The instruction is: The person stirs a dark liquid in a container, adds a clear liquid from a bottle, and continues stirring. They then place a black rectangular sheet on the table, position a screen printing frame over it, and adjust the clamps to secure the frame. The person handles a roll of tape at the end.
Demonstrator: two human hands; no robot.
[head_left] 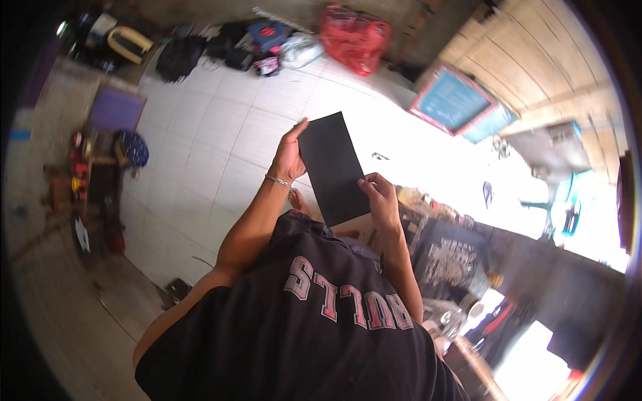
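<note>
I hold a black rectangular sheet (330,164) in front of my body, slightly slanted, with its broad face toward me. My left hand (291,148) grips the upper left edge, thumb along the side, and a silver bracelet circles that wrist. My right hand (380,192) is closed on the lower right edge, thumb and fingers against the sheet. Part of my bare foot (294,198) shows below, left of the sheet.
A white tiled floor (200,134) lies around me. Dark bags (179,57) and a red bag (353,40) line the far wall. A teal framed board (445,100) leans at the right. A cluttered dark bench (448,260) stands beside me, and assorted items (80,167) lie at left.
</note>
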